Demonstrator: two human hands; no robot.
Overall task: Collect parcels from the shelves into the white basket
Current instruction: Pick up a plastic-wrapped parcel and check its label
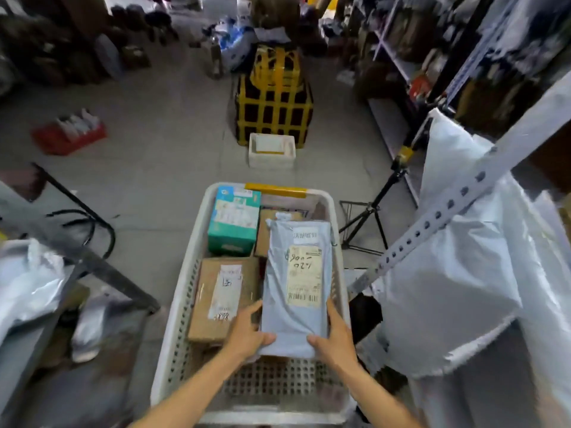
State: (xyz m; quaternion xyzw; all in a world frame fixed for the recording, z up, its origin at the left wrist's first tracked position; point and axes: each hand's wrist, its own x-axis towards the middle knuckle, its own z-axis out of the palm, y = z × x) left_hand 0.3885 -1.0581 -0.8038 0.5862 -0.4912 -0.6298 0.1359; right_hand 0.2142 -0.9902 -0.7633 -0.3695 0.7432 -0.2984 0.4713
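Your left hand [247, 330] and right hand [335, 336] pinch the grey bag's [295, 291] near corners, probably to lay it flat in the white basket [176, 319].

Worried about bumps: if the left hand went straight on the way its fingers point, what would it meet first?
Probably the labelled brown carton lying just ahead of the left hand; after it, the teal box. Depth is unclear.

Grey concrete floor [160, 149] carries: white perforated plastic basket [177, 316] bottom centre; small white foam box [272, 160] above it; stacked dark boxes strapped in yellow tape [273, 112] behind; red plastic crate [61, 143] left; black tripod [367, 217] just right of basket.
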